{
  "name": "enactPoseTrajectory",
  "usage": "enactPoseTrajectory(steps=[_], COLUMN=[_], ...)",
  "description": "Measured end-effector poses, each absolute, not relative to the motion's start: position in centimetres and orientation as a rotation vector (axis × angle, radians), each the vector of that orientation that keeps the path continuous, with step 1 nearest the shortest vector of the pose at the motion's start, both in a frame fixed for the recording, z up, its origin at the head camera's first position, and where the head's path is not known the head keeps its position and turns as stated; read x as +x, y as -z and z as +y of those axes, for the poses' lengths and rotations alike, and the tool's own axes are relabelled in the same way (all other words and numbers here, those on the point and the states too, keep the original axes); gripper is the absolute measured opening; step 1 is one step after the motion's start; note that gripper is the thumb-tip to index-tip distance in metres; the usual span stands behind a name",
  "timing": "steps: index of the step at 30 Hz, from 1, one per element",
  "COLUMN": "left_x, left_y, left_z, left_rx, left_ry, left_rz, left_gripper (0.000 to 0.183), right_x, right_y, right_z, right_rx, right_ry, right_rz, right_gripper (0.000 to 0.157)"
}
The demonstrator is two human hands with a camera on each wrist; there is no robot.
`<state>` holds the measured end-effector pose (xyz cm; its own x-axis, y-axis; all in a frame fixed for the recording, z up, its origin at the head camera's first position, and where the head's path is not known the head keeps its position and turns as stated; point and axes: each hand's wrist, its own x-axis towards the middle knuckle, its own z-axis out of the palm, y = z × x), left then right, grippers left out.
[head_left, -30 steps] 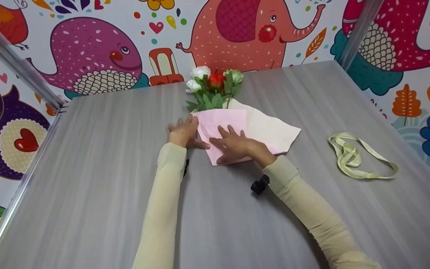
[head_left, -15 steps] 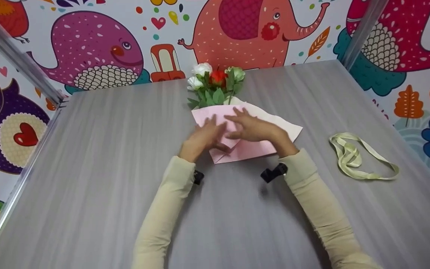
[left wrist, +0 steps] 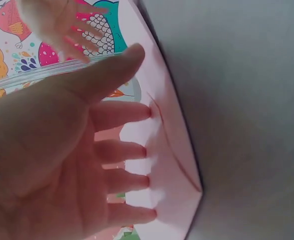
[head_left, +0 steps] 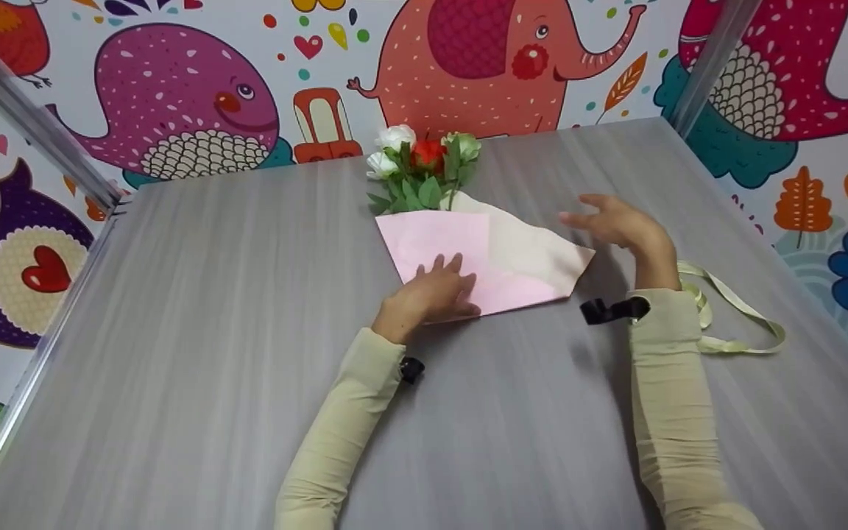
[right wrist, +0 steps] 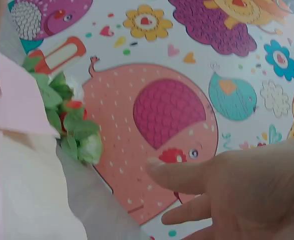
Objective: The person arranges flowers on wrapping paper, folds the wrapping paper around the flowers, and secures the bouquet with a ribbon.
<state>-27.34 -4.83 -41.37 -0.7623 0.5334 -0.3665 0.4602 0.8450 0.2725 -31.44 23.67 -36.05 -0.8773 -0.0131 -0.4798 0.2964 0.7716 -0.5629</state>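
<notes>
A bunch of flowers [head_left: 424, 158], white, red and pale green with leaves, lies at the back of the table, its lower part under folded wrapping paper [head_left: 435, 232]. The paper is pink on its folded-over side and cream [head_left: 531, 250] on the open flap to the right. With fingers spread, my left hand [head_left: 439, 288] rests on the lower part of the pink fold; in the left wrist view its fingertips [left wrist: 145, 181] touch the paper. My right hand [head_left: 619, 228] is raised off the flap's right end, fingers extended, holding nothing.
A pale green ribbon [head_left: 744, 313] lies loosely looped on the right of the grey table [head_left: 232, 331], partly hidden behind my right wrist. Walls with printed animals [head_left: 188, 96] stand along the back and sides, with metal posts [head_left: 711, 66] at the corners.
My left hand has moved from the paper's left edge onto the pink fold. My right hand has lifted off the paper and gone right. The fold now lies flat.
</notes>
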Motion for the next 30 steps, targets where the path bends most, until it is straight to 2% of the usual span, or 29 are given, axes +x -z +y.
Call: enactPoseTrajectory(steps=[7, 19, 30], left_x=[-27.7, -28.4, -28.6], left_y=[41.5, 41.2, 41.5], left_z=[-5.5, -6.8, -6.8], left_rx=[0.693, 0.589, 0.293], left_ry=[-0.29, -0.468, -0.541], left_rz=[2.565, 2.627, 2.659], left_gripper=[0.06, 0.057, 0.079], right_x=[-31.4, -31.8, -32.4], right_y=[37.3, 38.8, 38.9], right_z=[24.9, 25.0, 24.9], right_rx=[0.378, 0.269, 0.217], right_ry=[0.784, 0.733, 0.787], right_rz=[2.476, 2.513, 2.511], right_gripper=[0.091, 0.058, 0.052])
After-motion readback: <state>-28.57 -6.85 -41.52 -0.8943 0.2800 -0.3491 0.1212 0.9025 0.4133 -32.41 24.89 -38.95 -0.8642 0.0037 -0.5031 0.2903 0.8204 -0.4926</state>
